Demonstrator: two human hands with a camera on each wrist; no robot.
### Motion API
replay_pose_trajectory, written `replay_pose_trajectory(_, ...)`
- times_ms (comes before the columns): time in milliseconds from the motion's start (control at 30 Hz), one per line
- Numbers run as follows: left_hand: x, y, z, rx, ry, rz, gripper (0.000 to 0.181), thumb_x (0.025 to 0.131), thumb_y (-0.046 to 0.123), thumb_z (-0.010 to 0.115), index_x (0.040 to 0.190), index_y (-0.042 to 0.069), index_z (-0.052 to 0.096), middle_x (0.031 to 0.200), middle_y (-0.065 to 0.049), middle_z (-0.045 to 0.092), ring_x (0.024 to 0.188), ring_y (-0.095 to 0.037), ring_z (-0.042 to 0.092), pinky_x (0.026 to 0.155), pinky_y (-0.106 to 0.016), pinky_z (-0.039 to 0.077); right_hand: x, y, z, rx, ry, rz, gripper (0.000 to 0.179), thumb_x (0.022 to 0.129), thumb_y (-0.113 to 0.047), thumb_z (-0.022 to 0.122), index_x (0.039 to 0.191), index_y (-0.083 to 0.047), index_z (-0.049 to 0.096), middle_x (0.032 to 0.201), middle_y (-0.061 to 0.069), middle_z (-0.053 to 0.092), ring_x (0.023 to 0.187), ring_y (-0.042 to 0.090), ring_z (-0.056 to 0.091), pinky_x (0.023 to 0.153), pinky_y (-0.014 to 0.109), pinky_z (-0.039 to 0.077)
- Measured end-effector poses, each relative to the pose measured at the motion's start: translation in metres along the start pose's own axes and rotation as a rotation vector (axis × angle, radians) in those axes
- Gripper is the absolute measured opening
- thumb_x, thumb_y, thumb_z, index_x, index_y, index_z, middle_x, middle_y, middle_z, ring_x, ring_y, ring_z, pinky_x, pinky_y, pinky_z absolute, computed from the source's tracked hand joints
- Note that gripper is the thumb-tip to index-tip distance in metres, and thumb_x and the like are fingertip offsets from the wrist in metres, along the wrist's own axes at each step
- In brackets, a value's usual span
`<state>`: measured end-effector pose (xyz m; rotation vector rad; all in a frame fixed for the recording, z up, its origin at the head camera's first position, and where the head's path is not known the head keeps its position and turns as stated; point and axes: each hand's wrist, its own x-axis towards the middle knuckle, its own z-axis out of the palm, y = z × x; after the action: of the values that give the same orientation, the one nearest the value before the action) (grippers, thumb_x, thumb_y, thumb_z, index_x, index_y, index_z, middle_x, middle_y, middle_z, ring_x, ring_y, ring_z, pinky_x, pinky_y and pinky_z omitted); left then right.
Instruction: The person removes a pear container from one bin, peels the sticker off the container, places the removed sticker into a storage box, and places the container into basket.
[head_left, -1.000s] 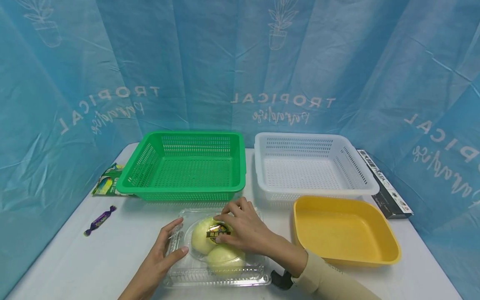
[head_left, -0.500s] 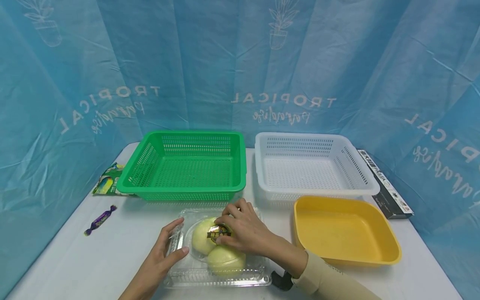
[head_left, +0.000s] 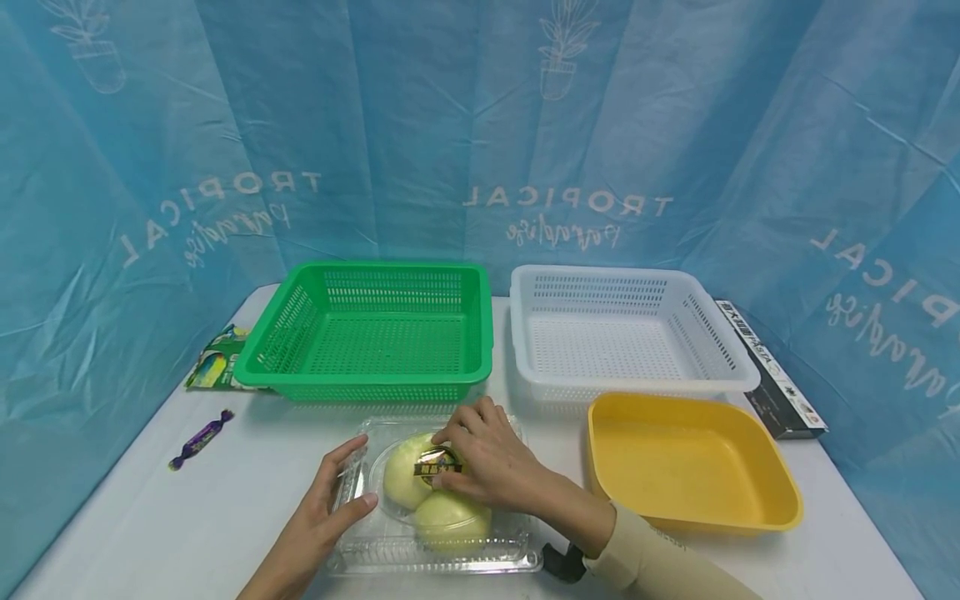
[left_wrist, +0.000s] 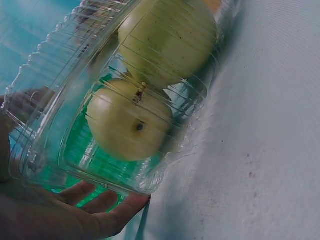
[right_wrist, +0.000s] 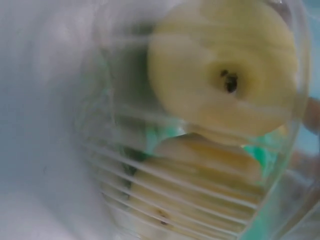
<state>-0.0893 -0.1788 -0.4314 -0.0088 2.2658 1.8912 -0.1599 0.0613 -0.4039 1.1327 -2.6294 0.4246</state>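
A clear plastic clamshell box lies at the front middle of the table, with pale yellow-green, apple- or pear-like fruits inside. A round black and gold label sits on its lid. My right hand reaches over the lid, fingers and thumb curled on either side of the label. At the box's left side, my left hand rests with thumb and fingers spread. Its fingertips touch the box wall in the left wrist view, where two fruits show through plastic. The right wrist view is blurred, with fruit close up.
Behind the box stand a green basket and a white basket. A yellow tub is to the right, a black pasta box beyond it. A purple-wrapped candy and green packet lie left.
Almost nothing differs. My right fingertips have shifted very slightly over the label, while the box and my left hand stay in place.
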Motion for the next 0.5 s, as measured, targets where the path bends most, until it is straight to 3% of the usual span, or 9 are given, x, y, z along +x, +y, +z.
replay_pose_trajectory(233,-0.0005,-0.0004,-0.0003,0.006,-0.002,-0.004,0.067,0.092,0.025,0.060,0.147,0.031,0.021,0.159,-0.012,0.006,0.145,-0.044,-0.010,0.107,-0.073,0.000,-0.0009,-0.0016,0.0006,0.004,0.014,0.093,0.050,0.069,-0.058,0.073,0.103,-0.022,0.068,0.102,-0.005,0.056,0.097,0.013,0.038,0.087,0.028,0.037)
replay_pose_trajectory(500,-0.0004,-0.0027,-0.0007,0.000,0.005,0.010,0.068,0.091,0.023,0.061,0.147,0.030,0.023,0.159,-0.013,0.006,0.144,-0.045,-0.011,0.107,-0.073,-0.003,-0.0005,-0.0007,0.0018,0.022,0.064,0.057,0.045,0.066,-0.057,0.076,0.096,-0.024,0.070,0.095,-0.008,0.057,0.095,0.013,0.040,0.084,0.028,0.034)
